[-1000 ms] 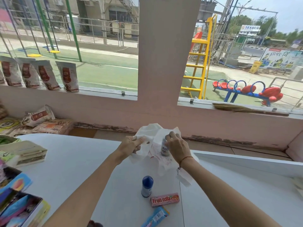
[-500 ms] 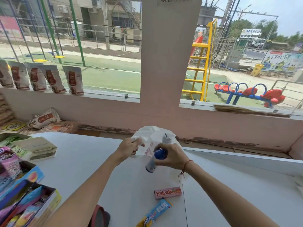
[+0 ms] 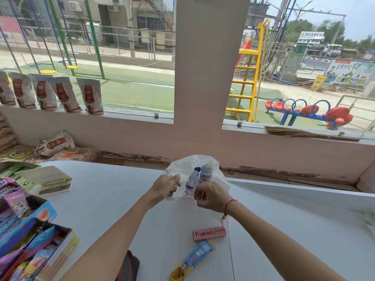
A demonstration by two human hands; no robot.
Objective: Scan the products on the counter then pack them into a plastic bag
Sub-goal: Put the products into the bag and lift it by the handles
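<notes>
A white plastic bag (image 3: 192,164) stands open on the white counter (image 3: 105,201). Inside it lie two small bottles side by side: a blue-capped bottle (image 3: 193,177) and a grey bottle (image 3: 206,173). My left hand (image 3: 166,186) grips the bag's left rim. At the bag's near edge, my right hand (image 3: 212,196) has its fingers curled on what looks like the rim. A pink Fruit-tella stick (image 3: 209,233) and a blue-and-yellow candy bar (image 3: 192,260) lie on the counter nearer to me.
Open boxes of sweets (image 3: 30,240) crowd the counter's left side, with a beige box (image 3: 47,179) behind them. A dark red object (image 3: 128,266) sits at the bottom edge. Pouches (image 3: 60,94) and a broom (image 3: 304,133) rest on the window sills.
My right hand picked the blue-capped bottle off the counter and put it into the bag beside the grey bottle, then let it go. The left hand kept its hold on the bag.
</notes>
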